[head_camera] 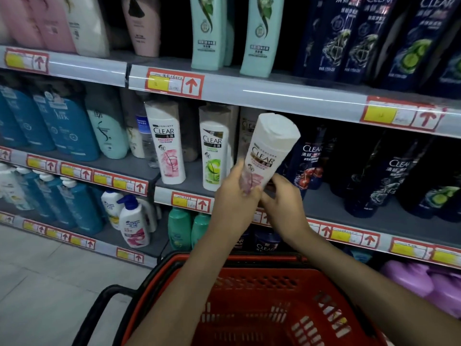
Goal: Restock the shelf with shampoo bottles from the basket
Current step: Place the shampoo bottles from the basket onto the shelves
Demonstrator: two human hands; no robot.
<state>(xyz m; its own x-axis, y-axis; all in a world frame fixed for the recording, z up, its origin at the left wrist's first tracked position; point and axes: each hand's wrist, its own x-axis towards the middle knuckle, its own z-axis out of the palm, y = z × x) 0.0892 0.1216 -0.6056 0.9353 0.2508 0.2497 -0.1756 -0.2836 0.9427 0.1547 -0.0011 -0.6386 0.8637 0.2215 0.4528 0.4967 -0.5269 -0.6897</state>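
Observation:
A white CLEAR shampoo bottle [268, 148] with a pink flower label is held cap-up and tilted right, in front of the middle shelf [349, 208]. My left hand [234, 198] grips its lower end from the left. My right hand [283, 196] holds the same end from the right. Below my forearms sits the red plastic basket [262, 295]; the part of its inside that shows holds no bottles. On the shelf just left of the held bottle stand a matching pink-label CLEAR bottle [167, 143] and a green-label one [214, 151].
Dark blue CLEAR bottles [389, 176] fill the middle shelf to the right. Blue and teal bottles [62, 126] stand on the left section. The upper shelf [274, 88] carries mint and navy bottles. Pump bottles [132, 221] and purple packs [424, 283] sit lower down. Tiled floor lies at the lower left.

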